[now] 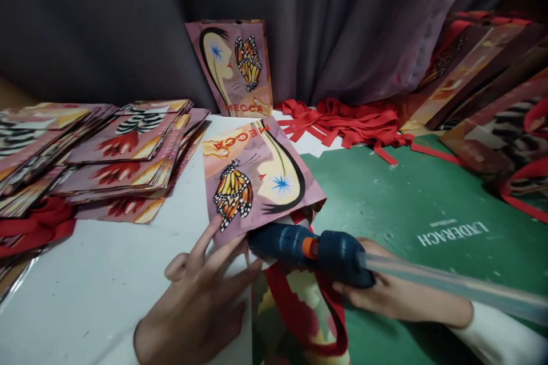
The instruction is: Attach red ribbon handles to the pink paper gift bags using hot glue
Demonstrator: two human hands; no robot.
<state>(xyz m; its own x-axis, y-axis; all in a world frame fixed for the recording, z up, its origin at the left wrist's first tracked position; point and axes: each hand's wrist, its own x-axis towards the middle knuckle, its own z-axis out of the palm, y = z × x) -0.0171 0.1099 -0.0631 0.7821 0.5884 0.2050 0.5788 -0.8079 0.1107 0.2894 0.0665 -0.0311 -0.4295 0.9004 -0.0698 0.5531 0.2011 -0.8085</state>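
A paper bag (pixel 261 177) printed with a butterfly and a stylised profile lies in front of me, its mouth towards me. My left hand (pixel 197 291) holds the mouth's near left edge, one fingertip on the printed face and other fingers at the rim. My right hand (pixel 398 291) is closed round a dark blue glue gun (pixel 295 245) with an orange part. A long clear glue stick (pixel 454 282) sticks out of its back. The gun's nozzle is hidden at the bag's mouth. Below it hangs a red ribbon handle (pixel 336 331), over a patterned green and yellow surface.
Stacks of flat printed bags (pixel 124 154) lie at the left, with red ribbon (pixel 43 219) beside them. Another bag (pixel 235 68) stands against the grey curtain (pixel 128 23). Red ribbon strips (pixel 351 120) are piled behind the green board (pixel 406 199). Bags with red handles (pixel 505 131) stand at right.
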